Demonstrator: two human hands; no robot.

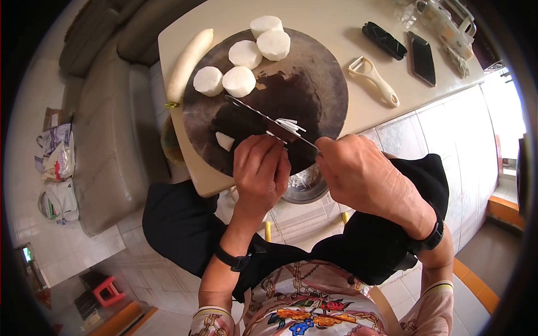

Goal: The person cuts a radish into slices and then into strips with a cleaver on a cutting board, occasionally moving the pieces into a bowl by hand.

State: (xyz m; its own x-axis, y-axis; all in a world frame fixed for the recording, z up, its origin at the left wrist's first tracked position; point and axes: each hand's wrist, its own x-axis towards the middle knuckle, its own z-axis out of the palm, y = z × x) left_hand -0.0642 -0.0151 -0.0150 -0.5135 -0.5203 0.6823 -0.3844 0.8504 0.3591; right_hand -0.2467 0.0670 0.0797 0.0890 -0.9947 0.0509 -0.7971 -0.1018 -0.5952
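Note:
My right hand (361, 176) grips the handle of a kitchen knife (259, 113), whose thin blade slants up and left across the round dark chopping board (330, 84). My left hand (260, 168), fingers curled together, presses small white radish pieces (270, 134) onto the board beside the blade. Cut white radish strips (290, 125) lie just across the blade from those fingers. To the left of my left hand is a loose radish piece (225, 141). Several thick peeled radish chunks (239, 82) sit along the board's far left side.
A whole white radish (189, 64) lies on the cream table (319, 17) left of the board. At the right are a peeler (374, 81), a black case (384, 40) and a phone (421, 58). Below the board's edge, a metal bowl (305, 193) holds white shreds.

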